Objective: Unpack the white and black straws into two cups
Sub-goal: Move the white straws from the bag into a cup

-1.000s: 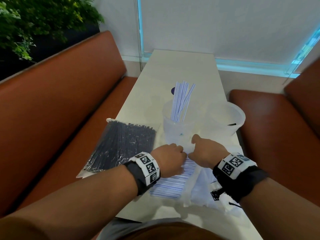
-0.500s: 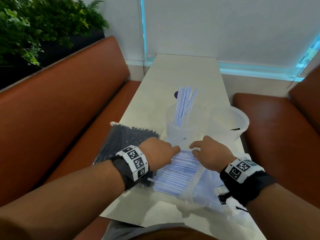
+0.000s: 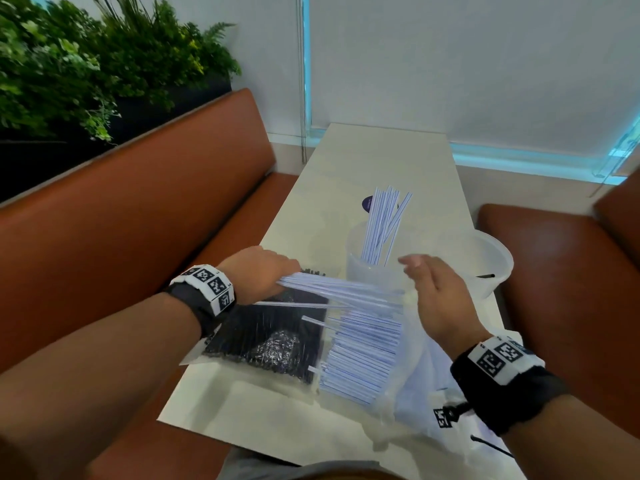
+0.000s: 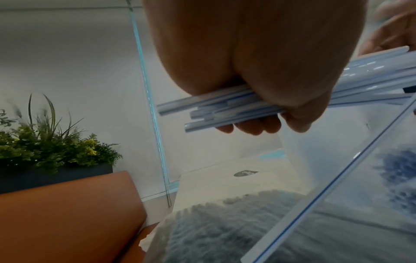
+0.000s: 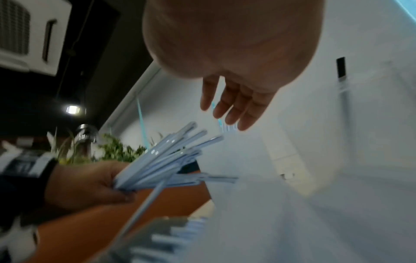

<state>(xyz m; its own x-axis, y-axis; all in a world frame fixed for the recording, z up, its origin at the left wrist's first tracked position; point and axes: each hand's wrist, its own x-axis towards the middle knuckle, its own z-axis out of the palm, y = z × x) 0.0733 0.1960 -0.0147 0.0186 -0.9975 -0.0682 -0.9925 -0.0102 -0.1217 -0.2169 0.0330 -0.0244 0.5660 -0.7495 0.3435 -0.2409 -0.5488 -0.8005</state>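
Nearest the person, at about 5 o'clock on the desk [image 3: 263, 420], lies a crumpled clear plastic bag [image 3: 415, 396] under the right forearm. Just beyond it, at the centre of the near end, a flat pile of white straws [image 3: 363, 355] with thin blue stripes rests side by side, partly on the bag. To its 9 o'clock, touching the pile's edge, sits a sealed clear packet of black straws [image 3: 263, 337].

Above the packet, the left hand [image 3: 258, 273] holds a bundle of white straws [image 3: 343, 289] by one end, its grip closed round them with fingers and thumb curled; the left wrist view shows the straw ends [image 4: 202, 110] poking out past the fingers. The bundle points toward 3 o'clock and fans out slightly, lifted clear of the pile, with one loose straw [image 3: 294, 303] hanging below it.

The right hand [image 3: 438, 299] hovers at the far tip of that bundle, its grip open and holding nothing, fingers [image 5: 234, 106] straight and relaxed.

Farther on, at 12 o'clock from the hands, a translucent cup [image 3: 360, 268] stands upright with more white straws [image 3: 381, 223] leaning inside it. Just beside it at 3 o'clock stands a second translucent cup [image 3: 498, 271], near the desk's right edge, with one short black piece [image 3: 485, 276] at its rim.

Beyond the cups a small dark round sticker [image 3: 367, 203] lies on the desk. Orange bench seats [image 3: 138, 216] flank both sides, and green plants [image 3: 86, 64] fill the far 10 o'clock corner.
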